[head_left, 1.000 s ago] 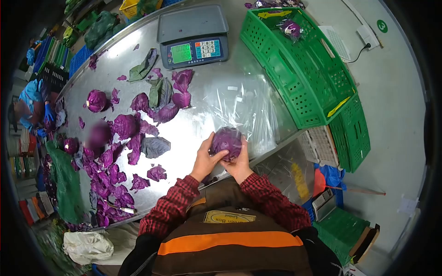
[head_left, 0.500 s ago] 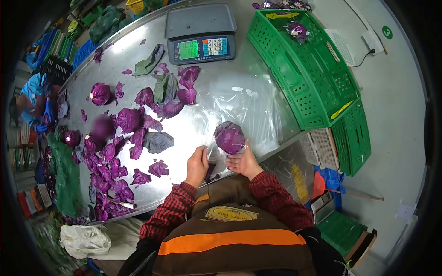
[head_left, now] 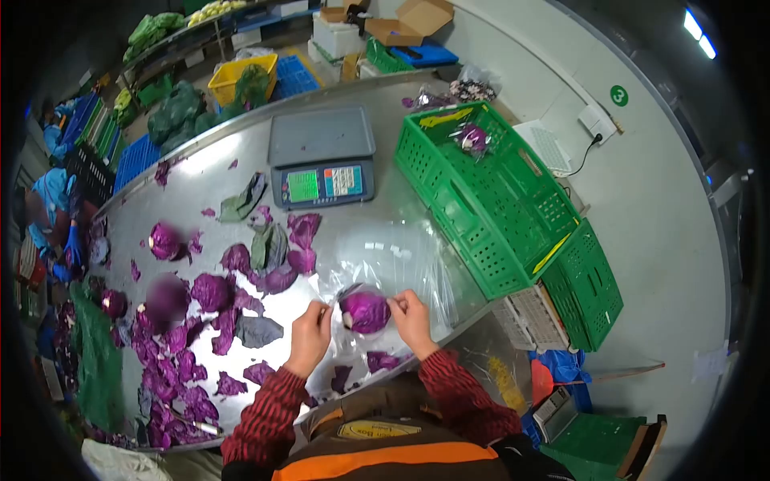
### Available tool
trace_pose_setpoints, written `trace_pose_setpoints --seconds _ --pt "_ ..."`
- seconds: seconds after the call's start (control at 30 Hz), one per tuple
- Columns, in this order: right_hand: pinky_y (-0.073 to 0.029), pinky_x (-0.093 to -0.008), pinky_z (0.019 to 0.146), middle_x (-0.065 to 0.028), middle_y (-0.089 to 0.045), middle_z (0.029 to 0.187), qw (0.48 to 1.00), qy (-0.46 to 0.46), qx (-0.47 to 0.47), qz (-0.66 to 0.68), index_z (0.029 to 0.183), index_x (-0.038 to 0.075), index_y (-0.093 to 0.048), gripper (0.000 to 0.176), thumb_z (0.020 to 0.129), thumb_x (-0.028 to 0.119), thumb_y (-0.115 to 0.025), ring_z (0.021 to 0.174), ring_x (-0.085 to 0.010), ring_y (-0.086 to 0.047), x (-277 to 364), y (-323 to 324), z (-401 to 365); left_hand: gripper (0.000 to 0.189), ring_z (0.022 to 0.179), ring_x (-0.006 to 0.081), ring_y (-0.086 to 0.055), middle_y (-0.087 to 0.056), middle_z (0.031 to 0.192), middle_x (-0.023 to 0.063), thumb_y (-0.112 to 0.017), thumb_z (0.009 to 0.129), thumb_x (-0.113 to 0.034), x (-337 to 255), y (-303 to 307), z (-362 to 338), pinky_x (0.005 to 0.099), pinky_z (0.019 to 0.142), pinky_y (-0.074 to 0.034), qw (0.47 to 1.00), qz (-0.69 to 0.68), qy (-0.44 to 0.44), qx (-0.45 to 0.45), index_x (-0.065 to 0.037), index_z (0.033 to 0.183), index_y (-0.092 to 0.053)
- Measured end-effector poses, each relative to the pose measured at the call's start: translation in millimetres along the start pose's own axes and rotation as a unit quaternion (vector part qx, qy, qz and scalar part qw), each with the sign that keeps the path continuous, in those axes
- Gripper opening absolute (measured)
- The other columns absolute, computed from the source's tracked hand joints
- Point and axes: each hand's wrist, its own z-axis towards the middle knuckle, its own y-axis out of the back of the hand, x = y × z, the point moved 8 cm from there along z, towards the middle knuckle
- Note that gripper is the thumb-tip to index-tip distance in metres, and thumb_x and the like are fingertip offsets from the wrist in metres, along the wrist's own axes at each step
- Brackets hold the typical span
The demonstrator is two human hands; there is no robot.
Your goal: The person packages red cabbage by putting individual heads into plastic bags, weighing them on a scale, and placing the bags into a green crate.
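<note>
Nearest, the left hand (head_left: pixel 309 335) and right hand (head_left: pixel 411 315) each keep a pinching grip clenched on the clear film (head_left: pixel 401 256), one on either side of the red cabbage (head_left: pixel 365 311). The cabbage rests on that film close to the front edge of the steel bench (head_left: pixel 208 172). Torn purple leaves (head_left: pixel 184 361) litter the bench to the left, with another cabbage head (head_left: pixel 164 240) beyond. Farther back stand a scale (head_left: pixel 322 160) and a green crate (head_left: pixel 481 200) holding a wrapped cabbage (head_left: pixel 473 138). Past the bench are a yellow crate (head_left: pixel 241 76) and cardboard boxes (head_left: pixel 421 18); a person in blue (head_left: pixel 54 192) works at the far left.
</note>
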Motion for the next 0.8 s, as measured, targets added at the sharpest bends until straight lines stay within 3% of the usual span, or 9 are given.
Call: trace_pose_setpoints --seconds 0.07,0.13,0.23,0.27,0.3,0.43,0.63,0.77,0.8 --pt "-0.044 -0.0298 0.052 -0.0087 -0.061 0.062 0.994 0.064 0.083 -0.033 0.084 0.0 -0.06 0.02 0.087 0.015 -0.074 0.053 -0.0113 -0.053 42 11 5 0.008 0.052 0.0299 -0.059 -0.057 0.061 0.0166 -0.062 0.093 -0.005 -9 19 3 0.0353 0.05 -0.042 0.999 0.031 0.018 0.011 0.0 0.092 -0.056" --pt "-0.046 -0.0311 0.054 -0.0114 -0.063 0.065 0.986 0.086 0.13 -0.053 0.086 0.0 -0.062 0.019 0.086 0.015 -0.073 0.057 -0.0146 -0.058 62 23 8 0.009 0.051 0.0155 -0.057 -0.053 0.057 0.0125 -0.062 0.094 -0.006 0 29 2 0.0314 0.048 -0.04 0.996 -0.011 0.071 0.055 0.001 0.093 -0.057" --pt "-0.049 -0.0319 0.058 -0.013 -0.065 0.068 0.974 0.103 0.195 -0.043 0.086 0.0 -0.065 0.017 0.084 0.014 -0.074 0.061 -0.0164 -0.062 100 28 11 0.009 0.051 0.0095 -0.054 -0.052 0.056 0.0081 -0.06 0.095 -0.007 -36 37 -13 0.0289 0.047 -0.039 0.991 -0.067 0.034 0.111 0.002 0.094 -0.058" --pt "-0.05 -0.0314 0.059 -0.012 -0.066 0.068 0.972 0.084 0.218 -0.015 0.085 0.0 -0.066 0.016 0.082 0.013 -0.075 0.062 -0.0147 -0.062 103 28 6 0.01 0.051 0.0072 -0.051 -0.053 0.057 0.0032 -0.06 0.096 -0.008 -27 36 -17 0.0267 0.046 -0.038 0.969 -0.136 0.154 0.137 0.002 0.096 -0.058" --pt "-0.05 -0.031 0.059 -0.011 -0.066 0.069 0.968 0.089 0.225 -0.062 0.085 0.0 -0.067 0.016 0.081 0.013 -0.075 0.062 -0.0139 -0.063 94 29 15 0.01 0.05 0.0058 -0.05 -0.054 0.058 0.0004 -0.058 0.097 -0.009 -12 38 -17 0.0243 0.046 -0.038 0.984 -0.083 0.103 0.119 0.001 0.098 -0.058" --pt "-0.049 -0.0289 0.06 -0.0103 -0.067 0.068 0.95 0.067 0.299 -0.057 0.084 0.0 -0.067 0.016 0.08 0.012 -0.076 0.062 -0.0139 -0.062 116 32 1 0.01 0.05 0.0076 -0.054 -0.056 0.06 0.0035 -0.057 0.098 -0.008 -33 34 -40 0.0253 0.046 -0.04 0.952 -0.19 0.176 0.161 0.002 0.098 -0.056" --pt "-0.047 -0.0323 0.057 -0.01 -0.066 0.071 0.937 0.055 0.331 -0.103 0.085 0.001 -0.066 0.021 0.076 0.016 -0.079 0.061 -0.0189 -0.062 77 31 -14 0.014 0.048 0.0097 -0.055 -0.06 0.06 0.0054 -0.061 0.096 -0.01 -8 22 -63 0.0268 0.046 -0.043 0.943 -0.137 0.232 0.194 0.002 0.098 -0.055" --pt "-0.048 -0.0393 0.064 -0.0088 -0.062 0.077 0.914 0.057 0.29 -0.276 0.092 0.005 -0.065 0.028 0.071 0.015 -0.081 0.07 -0.0263 -0.061 84 35 -16 0.025 0.055 0.0134 -0.065 -0.07 0.071 0.0117 -0.062 0.095 -0.01 7 15 -77 0.0278 0.049 -0.047 0.921 -0.122 0.259 0.265 0.003 0.115 -0.053" --pt "-0.048 -0.0388 0.064 -0.009 -0.061 0.079 0.934 0.144 0.221 -0.241 0.092 0.005 -0.065 0.028 0.072 0.015 -0.081 0.069 -0.0262 -0.06 114 35 -23 0.031 0.059 0.0144 -0.067 -0.071 0.075 0.0138 -0.06 0.096 -0.012 7 16 -79 0.0279 0.052 -0.05 0.923 -0.08 0.241 0.29 0.003 0.122 -0.052"
